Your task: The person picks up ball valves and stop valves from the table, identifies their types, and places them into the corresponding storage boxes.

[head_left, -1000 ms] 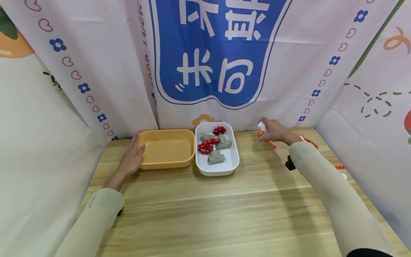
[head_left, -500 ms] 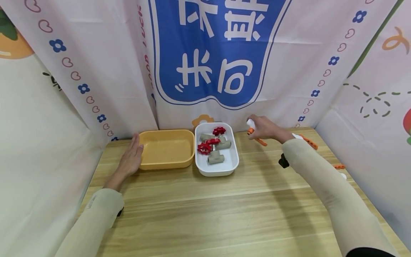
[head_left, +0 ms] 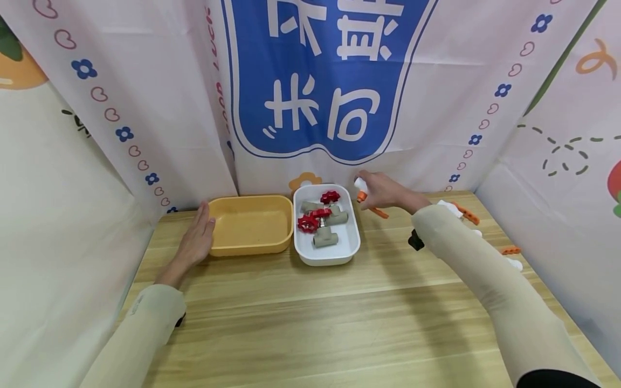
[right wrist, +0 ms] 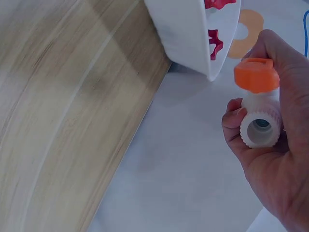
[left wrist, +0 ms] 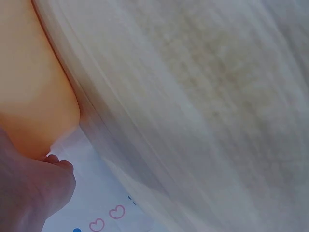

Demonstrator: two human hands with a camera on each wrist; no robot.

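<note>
A: What is held in the right hand [head_left: 383,192]?

B: A white valve with an orange handle [right wrist: 259,104] is clasped there. In the right wrist view the fingers are seen curled round its white body, the threaded open end turned toward the camera and the orange cap on top.

A: What has changed over the last second?

B: The valve has been carried leftward, off the far right part of the surface [head_left: 310,318], and is now held just beside the far right corner of the white tray [head_left: 352,253], slightly above the wood. From that, it is judged that the valve is being brought toward the tray rather than set down.

A: What lies beyond the grip?

B: Grey fittings with red handwheels [head_left: 317,215] are seen in the tray, to the left of the grip. More white and orange valves [head_left: 463,213] are left on the surface behind the right forearm.

A: And the left hand [head_left: 196,242]?

B: It has stayed put. Its fingers are held straight and laid flat against the left wall of the yellow tray [head_left: 252,245]; nothing is grasped.
</note>
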